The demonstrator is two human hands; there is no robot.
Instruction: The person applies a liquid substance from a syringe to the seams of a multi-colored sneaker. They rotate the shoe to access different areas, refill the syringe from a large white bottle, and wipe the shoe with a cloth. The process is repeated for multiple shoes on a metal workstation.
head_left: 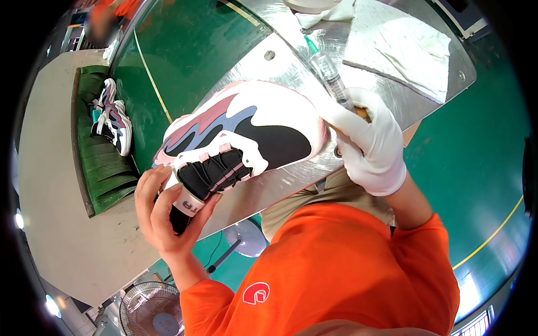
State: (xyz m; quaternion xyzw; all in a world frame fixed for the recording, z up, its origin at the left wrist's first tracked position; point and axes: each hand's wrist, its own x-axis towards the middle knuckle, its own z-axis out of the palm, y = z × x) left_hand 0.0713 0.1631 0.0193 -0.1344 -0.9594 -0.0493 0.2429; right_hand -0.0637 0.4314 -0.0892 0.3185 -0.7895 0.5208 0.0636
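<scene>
The person wears an orange short-sleeved shirt (330,263) and beige trousers (336,196), and sits or stands at the near edge of a silver metal table (246,204). The bare left hand (168,213) has its thumb and fingers clamped on the tongue and collar of a chunky sneaker (241,129) with white, black, blue and mauve panels and black laces. The sneaker is tipped so that one side faces up, its toe pointing right, over the left part of the table's near edge; whether it touches the metal cannot be told. The right hand (370,151), in a white fabric glove, has its fingers closed around a clear plastic syringe (334,84) with a green tip, which points toward the table's far edge. The gloved index finger is at the toe; contact there is unclear.

Below the near edge are a round grey disc on a pole (246,238) and a wire-caged fan (151,311). A white cloth pad (398,50) lies by the table's far right corner, and a round white object (311,4) is at its far edge.

To the left, a beige table (50,224) bears a dark green slatted strip (103,193); similarly coloured sneakers (116,120) rest near the strip's far end. Beyond, another person in orange (126,8) is partly visible.
</scene>
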